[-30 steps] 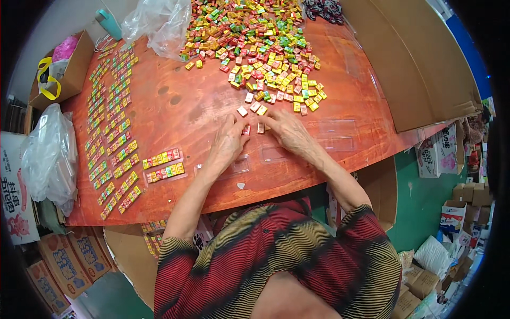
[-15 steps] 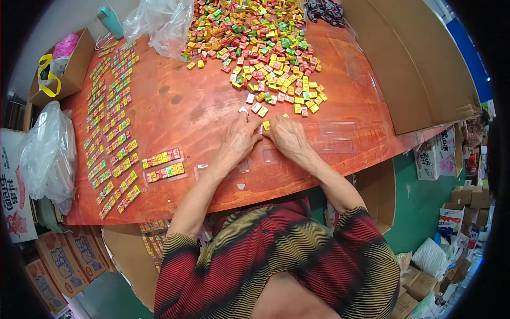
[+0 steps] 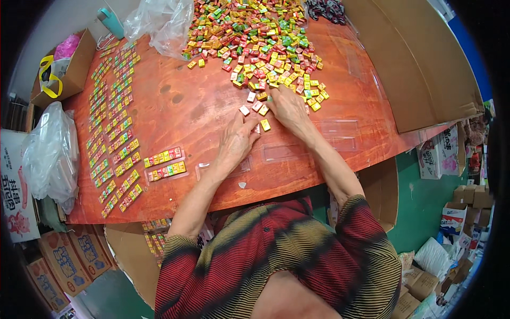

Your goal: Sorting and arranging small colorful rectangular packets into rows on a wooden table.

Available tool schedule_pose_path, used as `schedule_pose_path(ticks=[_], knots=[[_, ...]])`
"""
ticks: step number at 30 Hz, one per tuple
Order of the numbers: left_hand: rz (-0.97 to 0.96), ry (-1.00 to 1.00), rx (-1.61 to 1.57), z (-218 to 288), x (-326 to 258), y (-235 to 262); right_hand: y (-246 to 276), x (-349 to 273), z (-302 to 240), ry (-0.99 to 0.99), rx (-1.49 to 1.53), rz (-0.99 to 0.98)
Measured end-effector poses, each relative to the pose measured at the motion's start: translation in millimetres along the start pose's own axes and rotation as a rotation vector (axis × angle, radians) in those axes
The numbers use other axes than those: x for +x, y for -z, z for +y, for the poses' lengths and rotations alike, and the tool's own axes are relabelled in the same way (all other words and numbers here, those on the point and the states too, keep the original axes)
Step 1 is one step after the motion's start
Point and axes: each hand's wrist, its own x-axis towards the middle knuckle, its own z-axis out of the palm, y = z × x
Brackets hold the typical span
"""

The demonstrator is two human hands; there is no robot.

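My left hand (image 3: 235, 141) rests on the red-brown wooden table, thumb and forefinger closed around the edge of a small pinkish box (image 3: 257, 128). Touching that box is a small yellow box (image 3: 265, 125). My right hand (image 3: 289, 110) reaches farther out, its fingers bent down at the near edge of a heap of small coloured boxes (image 3: 260, 48). A green box (image 3: 269, 99) shows by its fingertips; what they grip is partly hidden. Several loose boxes, among them a pale one (image 3: 244, 110), lie between the hands and the heap.
Shallow clear plastic trays (image 3: 287, 153) lie near the table's front edge. Two filled trays (image 3: 167, 170) sit left of my left forearm. Long rows of boxes (image 3: 122, 133) cover the table's left side. A tall cardboard sheet (image 3: 419, 64) stands at right, a plastic bag (image 3: 159, 26) at the back.
My right hand has moved away from my left, forward to the heap's near edge. The yellow box that was between the hands now lies uncovered beside my left fingers.
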Motion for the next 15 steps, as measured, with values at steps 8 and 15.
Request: schedule_pose_path(ticks=[8, 15], knots=[[-0.007, 0.017, 0.034, -1.6, -7.7, 4.2, 20.3, -63.3, -13.9, -0.051, 0.159, -0.133], [0.022, 0.011, 0.085, 4.0, -6.0, 1.4, 36.2, -58.0, 12.0, -0.120, 0.049, -0.083]])
